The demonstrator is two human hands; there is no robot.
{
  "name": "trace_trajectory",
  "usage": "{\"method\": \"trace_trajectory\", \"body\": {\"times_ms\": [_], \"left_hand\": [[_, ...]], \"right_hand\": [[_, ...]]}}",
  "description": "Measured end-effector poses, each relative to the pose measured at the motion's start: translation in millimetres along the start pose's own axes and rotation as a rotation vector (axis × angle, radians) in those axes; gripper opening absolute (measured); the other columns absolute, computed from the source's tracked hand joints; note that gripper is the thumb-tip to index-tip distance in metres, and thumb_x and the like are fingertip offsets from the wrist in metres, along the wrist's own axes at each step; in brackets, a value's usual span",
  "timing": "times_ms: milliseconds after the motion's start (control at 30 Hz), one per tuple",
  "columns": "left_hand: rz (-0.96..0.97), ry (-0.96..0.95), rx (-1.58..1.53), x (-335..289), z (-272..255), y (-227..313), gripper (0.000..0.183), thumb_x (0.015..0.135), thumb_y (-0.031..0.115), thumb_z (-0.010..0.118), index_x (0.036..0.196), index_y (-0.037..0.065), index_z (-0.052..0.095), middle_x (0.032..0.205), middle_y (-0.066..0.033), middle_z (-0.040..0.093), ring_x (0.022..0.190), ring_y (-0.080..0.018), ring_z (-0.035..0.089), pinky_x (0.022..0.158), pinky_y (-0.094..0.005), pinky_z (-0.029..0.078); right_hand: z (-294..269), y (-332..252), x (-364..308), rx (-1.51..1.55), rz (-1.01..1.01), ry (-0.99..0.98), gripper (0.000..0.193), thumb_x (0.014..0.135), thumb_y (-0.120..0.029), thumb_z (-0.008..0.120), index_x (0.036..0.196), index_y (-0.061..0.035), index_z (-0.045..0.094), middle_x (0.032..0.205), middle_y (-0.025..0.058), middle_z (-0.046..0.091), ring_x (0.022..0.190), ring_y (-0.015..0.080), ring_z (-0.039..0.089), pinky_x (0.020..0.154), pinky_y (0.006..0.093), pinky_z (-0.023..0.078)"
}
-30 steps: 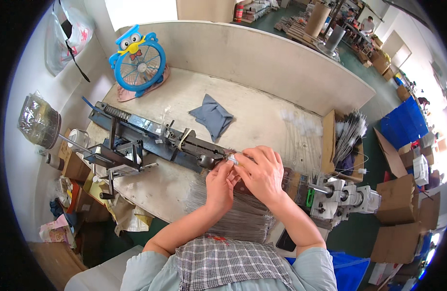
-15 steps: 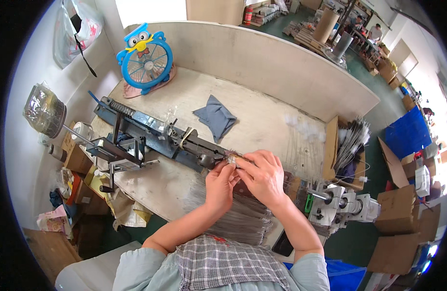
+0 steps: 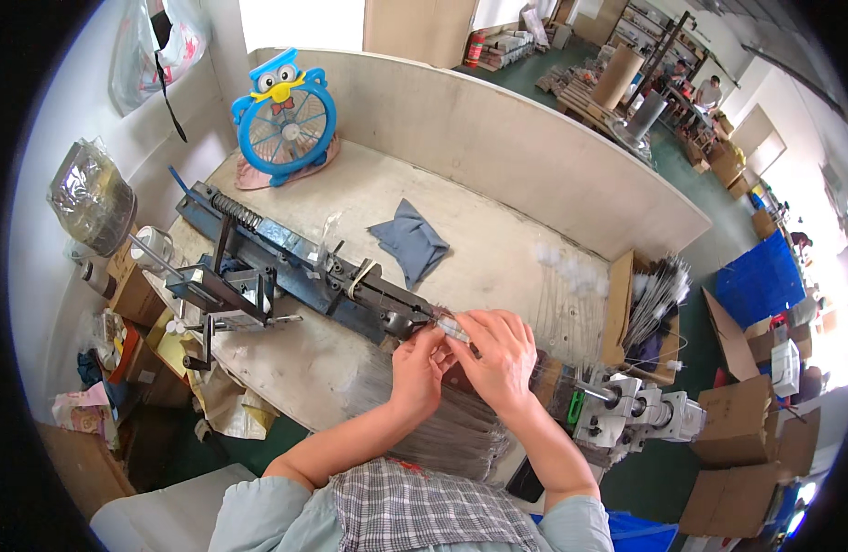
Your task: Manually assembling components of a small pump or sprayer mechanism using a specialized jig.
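Note:
At the lower end of a long dark metal bench fixture, both my hands come close together. My left hand is closed, thumb and fingertips pinched beside the fixture's end. My right hand is closed too, its fingertips nearly meeting the left ones. A small pale piece shows at the right fingertips. What each hand grips is mostly covered by the fingers. Beneath my wrists lies a broad bundle of thin grey wires.
A grey cloth lies behind the fixture, near a blue cartoon fan. Left stands a crank. At right are a clamp-like metal machine and a carton of wires. A low partition edges the table; people work far beyond.
The view has shifted slightly. My hands stay at the fixture's end, with the right fingers a little repositioned and more of the pale piece showing.

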State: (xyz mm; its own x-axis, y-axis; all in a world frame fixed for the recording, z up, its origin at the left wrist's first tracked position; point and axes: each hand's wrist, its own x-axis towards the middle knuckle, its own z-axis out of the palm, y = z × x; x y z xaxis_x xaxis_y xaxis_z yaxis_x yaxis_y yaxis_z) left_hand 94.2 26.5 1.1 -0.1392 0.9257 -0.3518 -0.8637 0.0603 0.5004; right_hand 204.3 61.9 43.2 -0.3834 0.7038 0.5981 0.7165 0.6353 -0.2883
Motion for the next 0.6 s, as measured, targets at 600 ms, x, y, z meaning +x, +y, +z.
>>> {"method": "trace_trajectory", "body": {"times_ms": [600], "left_hand": [[0.023,-0.017,0.074,-1,-1,0,0.015,0.091,0.018,0.052,0.096,0.005,0.056,0.093,-0.0046,0.062,0.083,-0.0155,0.061,0.078,-0.0311,0.048]], "right_hand": [[-10,0,-4,0.025,-0.017,0.018,0.026,0.066,-0.02,0.074,0.09,-0.0125,0.069,0.092,-0.0006,0.064,0.09,0.0209,0.058,0.075,0.0352,0.044]]}}
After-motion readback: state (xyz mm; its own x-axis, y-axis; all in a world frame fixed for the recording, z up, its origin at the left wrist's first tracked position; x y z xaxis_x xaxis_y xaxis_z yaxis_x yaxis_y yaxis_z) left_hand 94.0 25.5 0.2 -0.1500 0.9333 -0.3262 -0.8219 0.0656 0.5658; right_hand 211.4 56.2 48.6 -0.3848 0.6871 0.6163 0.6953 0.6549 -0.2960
